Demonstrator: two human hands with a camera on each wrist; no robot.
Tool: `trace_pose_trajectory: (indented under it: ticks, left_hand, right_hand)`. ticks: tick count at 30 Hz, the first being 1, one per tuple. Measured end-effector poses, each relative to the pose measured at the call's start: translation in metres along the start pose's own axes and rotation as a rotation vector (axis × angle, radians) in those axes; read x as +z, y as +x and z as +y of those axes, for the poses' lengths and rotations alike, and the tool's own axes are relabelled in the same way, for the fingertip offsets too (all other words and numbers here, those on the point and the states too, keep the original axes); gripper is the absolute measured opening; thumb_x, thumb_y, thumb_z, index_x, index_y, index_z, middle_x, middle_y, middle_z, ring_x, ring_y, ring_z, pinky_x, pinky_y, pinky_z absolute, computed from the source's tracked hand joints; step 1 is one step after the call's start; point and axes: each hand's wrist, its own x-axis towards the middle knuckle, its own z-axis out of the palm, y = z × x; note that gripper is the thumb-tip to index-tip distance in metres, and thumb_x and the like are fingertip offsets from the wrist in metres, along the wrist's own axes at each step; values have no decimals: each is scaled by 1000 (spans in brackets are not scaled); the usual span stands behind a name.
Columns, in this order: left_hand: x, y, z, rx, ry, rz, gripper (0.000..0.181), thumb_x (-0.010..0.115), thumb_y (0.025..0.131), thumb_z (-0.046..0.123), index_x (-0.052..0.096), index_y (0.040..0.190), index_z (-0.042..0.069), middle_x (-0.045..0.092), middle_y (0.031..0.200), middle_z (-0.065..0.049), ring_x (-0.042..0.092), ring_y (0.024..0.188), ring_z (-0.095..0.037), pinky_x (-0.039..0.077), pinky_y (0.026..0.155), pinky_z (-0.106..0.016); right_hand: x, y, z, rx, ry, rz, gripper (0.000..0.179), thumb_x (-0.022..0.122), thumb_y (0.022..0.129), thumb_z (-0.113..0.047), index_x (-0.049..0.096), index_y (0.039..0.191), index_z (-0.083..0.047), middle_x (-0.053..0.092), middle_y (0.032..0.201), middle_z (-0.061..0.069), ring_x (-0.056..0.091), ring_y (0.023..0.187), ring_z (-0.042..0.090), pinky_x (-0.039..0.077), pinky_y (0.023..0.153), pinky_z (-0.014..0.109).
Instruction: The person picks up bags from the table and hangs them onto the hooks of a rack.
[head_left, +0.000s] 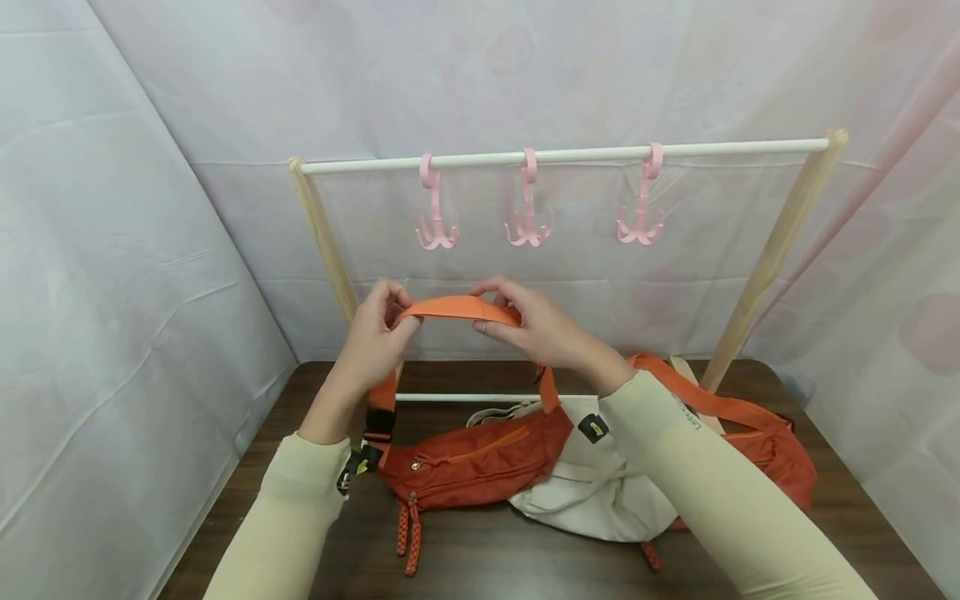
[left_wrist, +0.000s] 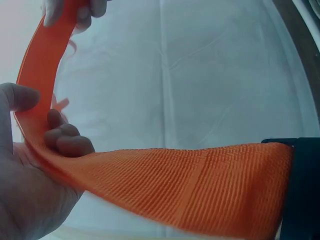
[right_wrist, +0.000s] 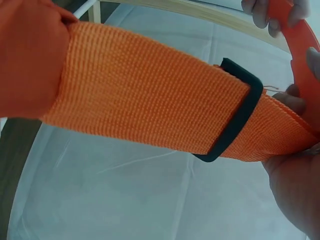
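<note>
Both hands hold up the orange strap (head_left: 456, 307) of a rust-red waist bag (head_left: 480, 467). My left hand (head_left: 380, 327) pinches the strap at its left bend, thumb below and fingers above. At the right bend my right hand (head_left: 525, 321) grips it the same way. Below the raised strap, the bag's body hangs at or rests on the table; contact is hard to tell. A black buckle (head_left: 380, 421) sits on the left run of strap. In the right wrist view a black slider (right_wrist: 235, 117) crosses the webbing near the bag.
A white rail (head_left: 480, 158) on wooden posts (head_left: 776, 258) carries three pink hooks (head_left: 528, 208) beyond the hands. A cream bag (head_left: 600, 492) and another orange-strapped red bag (head_left: 780, 458) lie on the brown table (head_left: 480, 558) at right. A white lower bar (head_left: 450, 397) runs behind.
</note>
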Motion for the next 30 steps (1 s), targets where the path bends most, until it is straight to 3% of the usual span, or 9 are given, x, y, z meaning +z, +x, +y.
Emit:
trace_pose_trajectory:
  ticks: [7,16,23,30]
  left_hand:
    - [-8,2,7,37,-7,23,13,62,101,2,53,111,2,50,83,-11,41,58,-16,36,52,-27]
    - [-14,11,17,167,26,86,9,67,103,8,67,113,7,53,77,-9,40,57,-21,34,52,-29]
    - [-17,20,22,216,117,151,14,71,103,11,73,117,9,56,79,-6,46,63,-22,38,55,-28]
    - [-17,31,28,242,142,234,15,72,104,15,74,116,7,62,82,-4,47,63,-20,39,55,-27]
  right_hand:
    - [-6,2,-5,-19,4,12,41,73,103,-26,62,142,-22,60,82,-2,48,62,19,42,60,35]
    - [-10,11,-10,-71,-21,123,22,72,104,-22,76,126,-22,55,72,-6,44,62,16,41,62,33]
    - [-15,23,-20,-127,-138,229,13,71,105,-18,79,115,-14,70,88,-4,51,70,16,44,65,34]
    - [-22,39,-27,-148,-183,299,14,70,105,-13,77,115,-8,69,92,1,52,74,19,44,70,35]
